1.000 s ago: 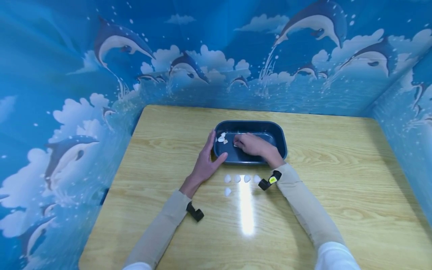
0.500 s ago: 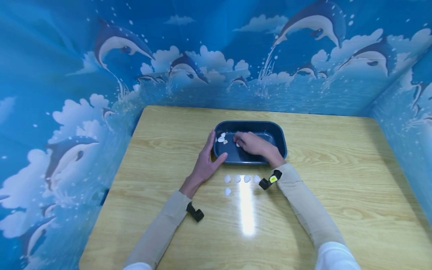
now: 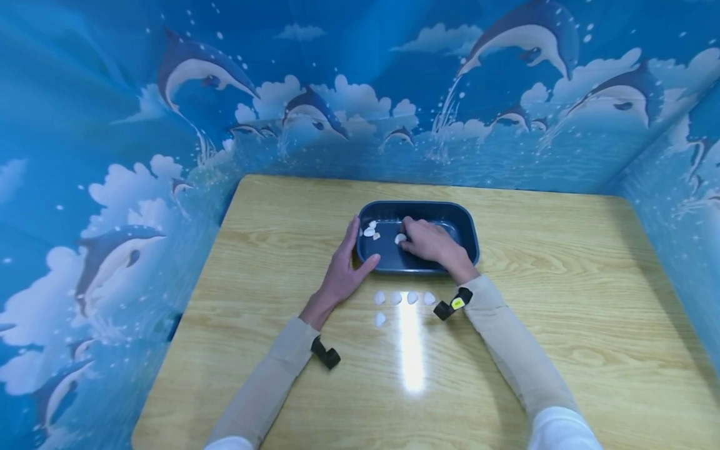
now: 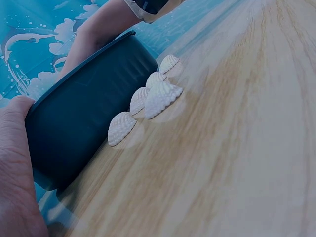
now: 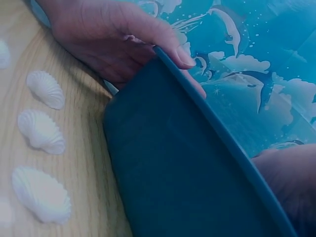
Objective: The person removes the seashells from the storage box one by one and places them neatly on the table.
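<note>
A dark blue rectangular basin [image 3: 419, 271] stands on the table. My left hand [image 3: 340, 273] rests against its left end, fingers straight along the outside and thumb over the front rim, as the right wrist view also shows. Inside the basin, my right hand [image 3: 426, 241] pinches a white seashell [image 3: 400, 239] between thumb and fingers; in the wrist views the basin wall hides these fingertips. Several small shells [image 3: 369, 232] lie at the basin's left end. In front of the basin, ribbed white seashells [image 4: 122, 129] form a row, with a single shell [image 3: 380, 319] below its left end.
The wood-grain table [image 3: 270, 262] extends to both sides of the basin. A blue dolphin-print cloth [image 3: 360, 94] rises behind and beside it. Light glares on the tabletop [image 3: 411, 356] in front of the shell row. Each wrist carries a small black camera [image 3: 326, 354].
My right hand has shifted slightly right inside the basin, and the white seashell at its fingertips has moved with it and shows more fully. My left hand has stayed put.
</note>
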{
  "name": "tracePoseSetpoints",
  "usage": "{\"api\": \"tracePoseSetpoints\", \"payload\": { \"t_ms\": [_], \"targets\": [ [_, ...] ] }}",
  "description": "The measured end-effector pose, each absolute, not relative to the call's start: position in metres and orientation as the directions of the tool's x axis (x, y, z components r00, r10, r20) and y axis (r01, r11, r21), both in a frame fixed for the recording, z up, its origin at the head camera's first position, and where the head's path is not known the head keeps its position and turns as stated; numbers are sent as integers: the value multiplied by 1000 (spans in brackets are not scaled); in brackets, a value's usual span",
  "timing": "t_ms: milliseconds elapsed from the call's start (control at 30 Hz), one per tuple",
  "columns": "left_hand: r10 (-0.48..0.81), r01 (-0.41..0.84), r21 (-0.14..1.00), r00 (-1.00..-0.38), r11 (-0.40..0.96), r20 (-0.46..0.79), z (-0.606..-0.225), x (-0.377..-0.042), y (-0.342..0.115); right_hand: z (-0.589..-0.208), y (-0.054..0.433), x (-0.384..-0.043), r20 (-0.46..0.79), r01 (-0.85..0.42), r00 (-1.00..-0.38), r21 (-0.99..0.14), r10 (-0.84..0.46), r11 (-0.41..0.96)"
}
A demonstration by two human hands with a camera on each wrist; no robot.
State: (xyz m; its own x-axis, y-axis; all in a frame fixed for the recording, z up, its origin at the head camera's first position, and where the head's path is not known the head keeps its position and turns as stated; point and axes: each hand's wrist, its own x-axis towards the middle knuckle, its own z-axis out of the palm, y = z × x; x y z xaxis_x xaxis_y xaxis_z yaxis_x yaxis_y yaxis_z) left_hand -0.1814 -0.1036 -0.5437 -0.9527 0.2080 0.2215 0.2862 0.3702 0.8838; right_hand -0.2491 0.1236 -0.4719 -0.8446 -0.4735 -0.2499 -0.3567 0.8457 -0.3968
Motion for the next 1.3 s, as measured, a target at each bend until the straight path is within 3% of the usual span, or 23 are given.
{"api": "tracePoseSetpoints", "payload": {
  "t_ms": [367,1300],
  "targets": [
    [209,293,883,-951,366,229,-544,-181,-103,-475,126,-249,-238,-432,-788,-444,-568,785],
    [208,283,891,-953,356,220,-542,-180,-103,-480,137,-249,-218,-392,-781,-559,-585,731]
  ]
}}
